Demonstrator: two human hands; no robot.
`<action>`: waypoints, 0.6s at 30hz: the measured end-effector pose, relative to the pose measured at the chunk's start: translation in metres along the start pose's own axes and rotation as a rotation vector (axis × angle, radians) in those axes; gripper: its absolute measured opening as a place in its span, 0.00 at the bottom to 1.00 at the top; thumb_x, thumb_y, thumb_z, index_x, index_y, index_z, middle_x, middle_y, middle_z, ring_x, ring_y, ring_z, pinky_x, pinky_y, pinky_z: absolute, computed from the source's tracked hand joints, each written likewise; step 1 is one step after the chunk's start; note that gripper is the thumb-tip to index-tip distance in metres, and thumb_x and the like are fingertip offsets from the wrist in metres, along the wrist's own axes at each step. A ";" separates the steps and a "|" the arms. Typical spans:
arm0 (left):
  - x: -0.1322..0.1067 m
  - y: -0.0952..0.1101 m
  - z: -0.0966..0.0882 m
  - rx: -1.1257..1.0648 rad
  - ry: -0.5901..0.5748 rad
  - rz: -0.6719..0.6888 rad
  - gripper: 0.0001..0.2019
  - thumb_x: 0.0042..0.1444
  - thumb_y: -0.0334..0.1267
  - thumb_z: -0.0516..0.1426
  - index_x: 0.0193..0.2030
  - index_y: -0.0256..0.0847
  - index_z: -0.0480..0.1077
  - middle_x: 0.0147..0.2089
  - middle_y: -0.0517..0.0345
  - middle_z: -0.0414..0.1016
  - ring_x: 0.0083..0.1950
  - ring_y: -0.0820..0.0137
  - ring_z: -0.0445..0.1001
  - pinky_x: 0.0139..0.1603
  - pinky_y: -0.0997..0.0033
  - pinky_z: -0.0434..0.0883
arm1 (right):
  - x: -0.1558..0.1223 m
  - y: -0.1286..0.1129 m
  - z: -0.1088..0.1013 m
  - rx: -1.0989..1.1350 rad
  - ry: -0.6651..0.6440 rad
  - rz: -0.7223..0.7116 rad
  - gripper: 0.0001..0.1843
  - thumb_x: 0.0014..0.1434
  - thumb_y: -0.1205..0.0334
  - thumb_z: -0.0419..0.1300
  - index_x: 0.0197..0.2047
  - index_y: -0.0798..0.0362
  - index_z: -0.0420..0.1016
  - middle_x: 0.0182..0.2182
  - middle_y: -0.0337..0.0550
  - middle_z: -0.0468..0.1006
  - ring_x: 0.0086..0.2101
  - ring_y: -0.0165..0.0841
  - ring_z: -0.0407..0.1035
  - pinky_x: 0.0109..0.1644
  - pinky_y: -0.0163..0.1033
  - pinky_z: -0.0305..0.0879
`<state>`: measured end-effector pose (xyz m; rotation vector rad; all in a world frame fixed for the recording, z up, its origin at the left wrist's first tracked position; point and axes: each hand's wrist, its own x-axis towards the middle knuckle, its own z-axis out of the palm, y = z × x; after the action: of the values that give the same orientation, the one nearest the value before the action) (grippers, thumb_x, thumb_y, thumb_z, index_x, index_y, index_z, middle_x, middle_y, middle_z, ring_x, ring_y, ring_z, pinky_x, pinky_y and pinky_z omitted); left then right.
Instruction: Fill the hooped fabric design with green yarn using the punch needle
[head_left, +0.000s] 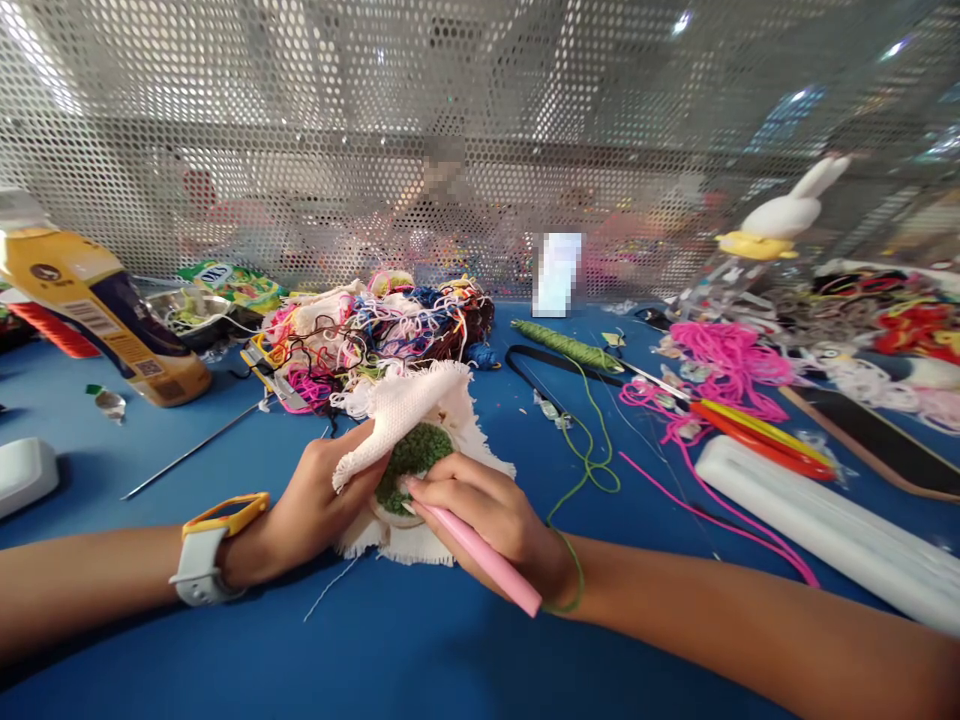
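My left hand [330, 490] is closed on the left side of a white woven cloth [412, 395] with frayed edges, stretched on a small round hoop. A flap of that cloth folds over its fingers. Dark green looped yarn [424, 448] fills part of the hoop. In my right hand [499, 510] is a pink-handled punch needle [487, 560], gripped like a pen, its tip end at the green loops and hidden by the fingers. Light green yarn [581, 570] crosses my right wrist and runs back to a wound green bundle [568, 346].
A tangled yarn heap [390, 330] lies behind the hoop. At left are a yellow bottle [112, 310], a long metal needle [195, 447] and a white case [26, 475]. Pink yarn [727, 365], red-and-yellow-handled scissors [765, 437] and a long white case [817, 520] lie right. A perforated metal screen [480, 150] stands behind.
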<state>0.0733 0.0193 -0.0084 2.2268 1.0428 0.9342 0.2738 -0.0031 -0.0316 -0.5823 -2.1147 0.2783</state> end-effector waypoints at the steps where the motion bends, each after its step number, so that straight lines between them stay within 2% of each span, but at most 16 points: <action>1: -0.002 0.000 0.000 0.012 -0.023 0.019 0.07 0.61 0.33 0.47 0.32 0.37 0.61 0.25 0.66 0.58 0.26 0.78 0.52 0.24 0.82 0.58 | 0.000 0.000 0.000 -0.007 0.011 0.003 0.09 0.61 0.71 0.54 0.45 0.57 0.70 0.34 0.47 0.73 0.35 0.31 0.70 0.39 0.36 0.72; 3: -0.005 0.001 -0.001 0.051 -0.059 0.069 0.06 0.60 0.33 0.47 0.34 0.36 0.62 0.26 0.65 0.61 0.26 0.77 0.54 0.25 0.81 0.60 | 0.002 -0.002 0.000 -0.027 0.035 -0.003 0.06 0.61 0.70 0.55 0.42 0.57 0.71 0.33 0.46 0.74 0.34 0.31 0.71 0.39 0.36 0.72; 5: -0.006 0.003 -0.002 0.091 -0.061 0.102 0.05 0.58 0.33 0.48 0.32 0.37 0.61 0.24 0.65 0.60 0.25 0.77 0.53 0.24 0.81 0.59 | 0.005 -0.006 -0.001 -0.051 0.051 -0.023 0.03 0.60 0.71 0.56 0.37 0.56 0.69 0.30 0.46 0.75 0.33 0.31 0.71 0.38 0.37 0.72; 7: -0.006 0.006 -0.002 0.103 -0.049 0.102 0.06 0.58 0.32 0.48 0.29 0.38 0.59 0.23 0.66 0.59 0.24 0.78 0.52 0.22 0.81 0.57 | 0.008 -0.009 -0.002 -0.077 0.073 -0.033 0.04 0.58 0.72 0.56 0.33 0.55 0.67 0.27 0.44 0.74 0.31 0.31 0.70 0.36 0.37 0.71; 10: -0.003 0.007 -0.001 0.080 -0.051 0.063 0.06 0.58 0.31 0.48 0.30 0.38 0.60 0.24 0.67 0.59 0.25 0.78 0.52 0.23 0.82 0.58 | 0.011 -0.012 -0.003 -0.094 0.112 -0.021 0.07 0.56 0.75 0.55 0.30 0.54 0.63 0.23 0.41 0.69 0.26 0.29 0.66 0.30 0.35 0.67; 14: 0.001 0.005 -0.001 0.040 -0.055 0.057 0.07 0.59 0.30 0.48 0.29 0.38 0.59 0.25 0.67 0.58 0.25 0.79 0.52 0.24 0.83 0.57 | 0.012 -0.012 -0.004 -0.061 0.169 0.010 0.10 0.53 0.76 0.54 0.28 0.52 0.60 0.21 0.36 0.64 0.22 0.27 0.59 0.25 0.33 0.60; 18: 0.005 0.002 0.000 -0.009 -0.072 0.028 0.08 0.60 0.31 0.47 0.29 0.38 0.59 0.26 0.67 0.58 0.26 0.79 0.53 0.25 0.82 0.57 | 0.010 -0.011 -0.006 0.007 0.187 0.048 0.10 0.51 0.77 0.54 0.30 0.52 0.60 0.22 0.37 0.66 0.22 0.27 0.60 0.25 0.34 0.61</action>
<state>0.0765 0.0219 -0.0050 2.2553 0.9754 0.8621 0.2699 -0.0078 -0.0166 -0.6310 -1.9216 0.2485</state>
